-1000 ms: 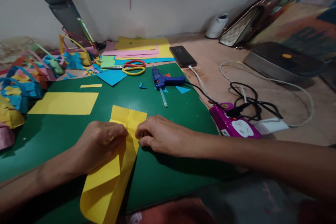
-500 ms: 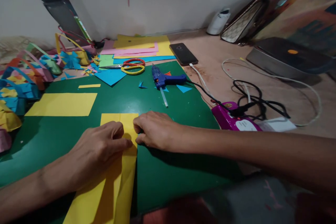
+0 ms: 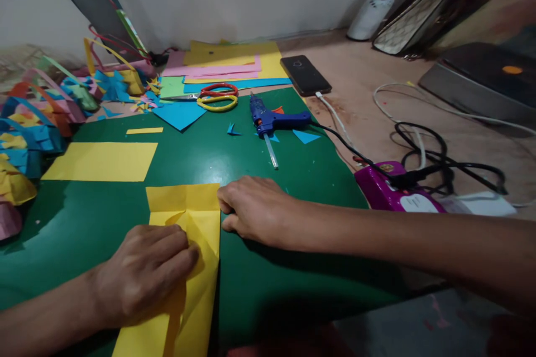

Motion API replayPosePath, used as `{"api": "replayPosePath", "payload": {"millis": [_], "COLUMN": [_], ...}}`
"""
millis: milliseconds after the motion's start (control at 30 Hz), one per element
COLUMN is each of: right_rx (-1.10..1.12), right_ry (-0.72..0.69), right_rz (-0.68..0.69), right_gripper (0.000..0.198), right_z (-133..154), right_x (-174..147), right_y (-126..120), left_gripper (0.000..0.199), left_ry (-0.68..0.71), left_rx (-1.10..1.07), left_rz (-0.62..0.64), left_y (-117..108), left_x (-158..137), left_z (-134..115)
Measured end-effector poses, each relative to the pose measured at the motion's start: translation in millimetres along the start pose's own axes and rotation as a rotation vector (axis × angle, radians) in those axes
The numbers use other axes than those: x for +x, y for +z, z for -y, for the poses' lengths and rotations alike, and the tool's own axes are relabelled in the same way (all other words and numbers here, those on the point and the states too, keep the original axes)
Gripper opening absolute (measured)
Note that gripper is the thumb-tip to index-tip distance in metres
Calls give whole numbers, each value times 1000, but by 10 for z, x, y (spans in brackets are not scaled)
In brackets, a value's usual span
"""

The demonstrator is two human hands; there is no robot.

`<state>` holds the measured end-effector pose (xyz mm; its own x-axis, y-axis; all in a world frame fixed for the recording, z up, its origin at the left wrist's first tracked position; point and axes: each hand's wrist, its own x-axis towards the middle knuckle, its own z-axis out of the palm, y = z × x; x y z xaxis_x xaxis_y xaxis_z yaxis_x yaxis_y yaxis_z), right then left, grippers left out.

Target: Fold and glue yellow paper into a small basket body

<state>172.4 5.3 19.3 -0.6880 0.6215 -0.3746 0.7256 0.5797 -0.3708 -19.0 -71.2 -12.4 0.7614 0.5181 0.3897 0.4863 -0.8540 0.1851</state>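
A creased sheet of yellow paper (image 3: 203,268) lies lengthwise in front of me, its far end folded across and a flap lifted along its middle. My left hand (image 3: 146,268) rests on it with curled fingers, closed on the raised flap; the fingertips are partly hidden. At the far right edge of the paper, my right hand (image 3: 253,209) is closed, thumb and forefinger pinching that edge. Beyond it lies a blue glue gun (image 3: 276,120) with a clear glue stick poking out of its back.
A green board (image 3: 293,290) covers the work area. On it are a yellow paper rectangle (image 3: 103,162) and blue scraps. Scissors (image 3: 218,97), a phone (image 3: 305,74) and paper sheets lie behind. Small paper baskets (image 3: 46,142) stand left; a purple power strip (image 3: 396,189) with cables sits right.
My left hand has slid down the paper toward me, uncovering the folded far end and lifted flap. My right hand stays at the right edge. The view has shifted slightly.
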Motion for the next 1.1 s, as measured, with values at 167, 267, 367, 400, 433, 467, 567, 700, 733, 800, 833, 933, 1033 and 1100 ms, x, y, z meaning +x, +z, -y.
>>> {"api": "replayPosePath", "payload": {"millis": [167, 267, 367, 400, 433, 467, 567, 700, 733, 800, 833, 933, 1033, 1100], "right_rx": [1, 31, 113, 134, 149, 156, 150, 125, 123, 125, 125, 127, 125, 124], "right_ry": [11, -26, -120, -133, -131, -119, -78, -48, -40, -23, -15, -7, -8, -10], "right_rz": [-18, -50, -28, -10, 8, 23, 47, 74, 78, 83, 84, 94, 101, 102], "right_gripper": [6, 8, 9, 9, 8, 8, 8, 11, 10, 8, 7, 9, 9, 8], "right_z": [16, 34, 39, 38, 35, 34, 37, 53, 54, 54, 53, 53, 59, 62], "right_x": [-58, -101, -79, -56, -28, 1, 71, 94, 95, 100, 105, 120, 126, 126], "right_y": [-55, -118, -122, -104, -80, -52, 7, -4, -13, -25, -26, -20, -16, -19], "left_gripper": [21, 20, 18, 17, 17, 17, 19, 34, 36, 37, 38, 38, 37, 36], "left_ry": [-19, -36, -40, -39, -39, -39, -43, -34, -25, -1, 15, 63, 90, 93], "left_rx": [-4, 1, -10, -18, -23, -24, 11, 100, 125, 163, 172, 176, 177, 181], "left_rz": [8, 15, 48, 52, 52, 49, 29, 18, 12, -9, -18, -27, -25, -19], "left_y": [42, 69, 75, 74, 73, 72, 71, 70, 71, 75, 77, 78, 73, 74], "left_x": [-44, -5, 28, 31, 30, 28, 28, 78, 96, 130, 144, 170, 172, 164], "left_z": [9, -1, -13, -17, -21, -25, -42, -67, -70, -71, -68, -55, -45, -41]}}
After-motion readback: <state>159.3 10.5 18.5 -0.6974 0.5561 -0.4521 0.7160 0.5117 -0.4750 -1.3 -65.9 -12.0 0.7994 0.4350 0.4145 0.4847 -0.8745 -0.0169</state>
